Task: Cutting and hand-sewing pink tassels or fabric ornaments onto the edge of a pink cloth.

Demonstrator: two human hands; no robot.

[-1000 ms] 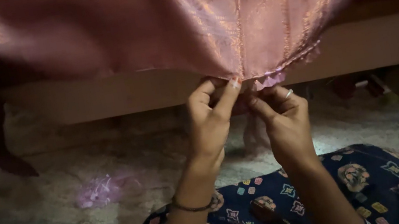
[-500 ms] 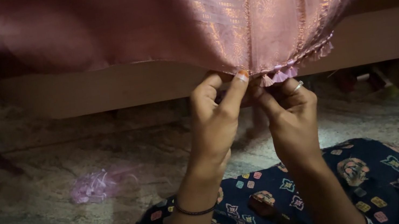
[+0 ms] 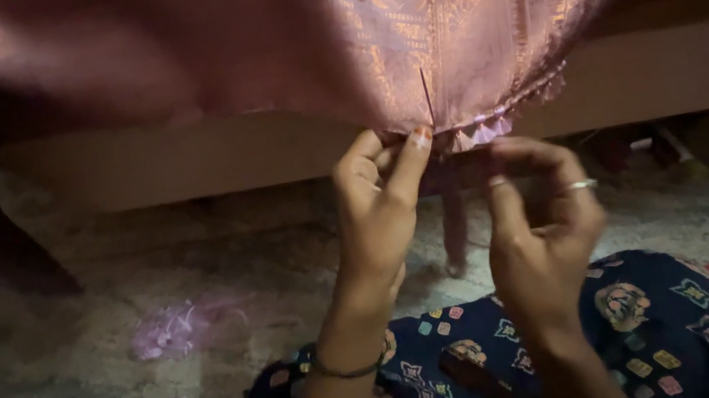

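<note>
Fabric: pink woven silk cloth [image 3: 458,15] with a coppery sheen, hanging from above over the upper part of the view; its top and both sides are cut off by the frame.
Hem: lower edge with small pink tassels [image 3: 484,132], just above the hands; the fringe further right is blurred.
Left hand [image 3: 379,199]: raised, thumb and forefinger pinching the hem; a thin dark bangle on the wrist.
Right hand [image 3: 537,215]: just beside the left, fingers curled inward below the tassels, a ring on one finger; whether they pinch a thread cannot be told.
Needle or thread: a thin dark line [image 3: 426,94] rises from the left fingertips; too fine to identify.
Lap: dark blue patterned garment [image 3: 633,344], partly cut off below.
Bed frame: pale wooden rail [image 3: 172,158] behind the cloth.
Floor: mottled stone [image 3: 37,381], with crumpled pink scraps [image 3: 173,326]; dim.
</note>
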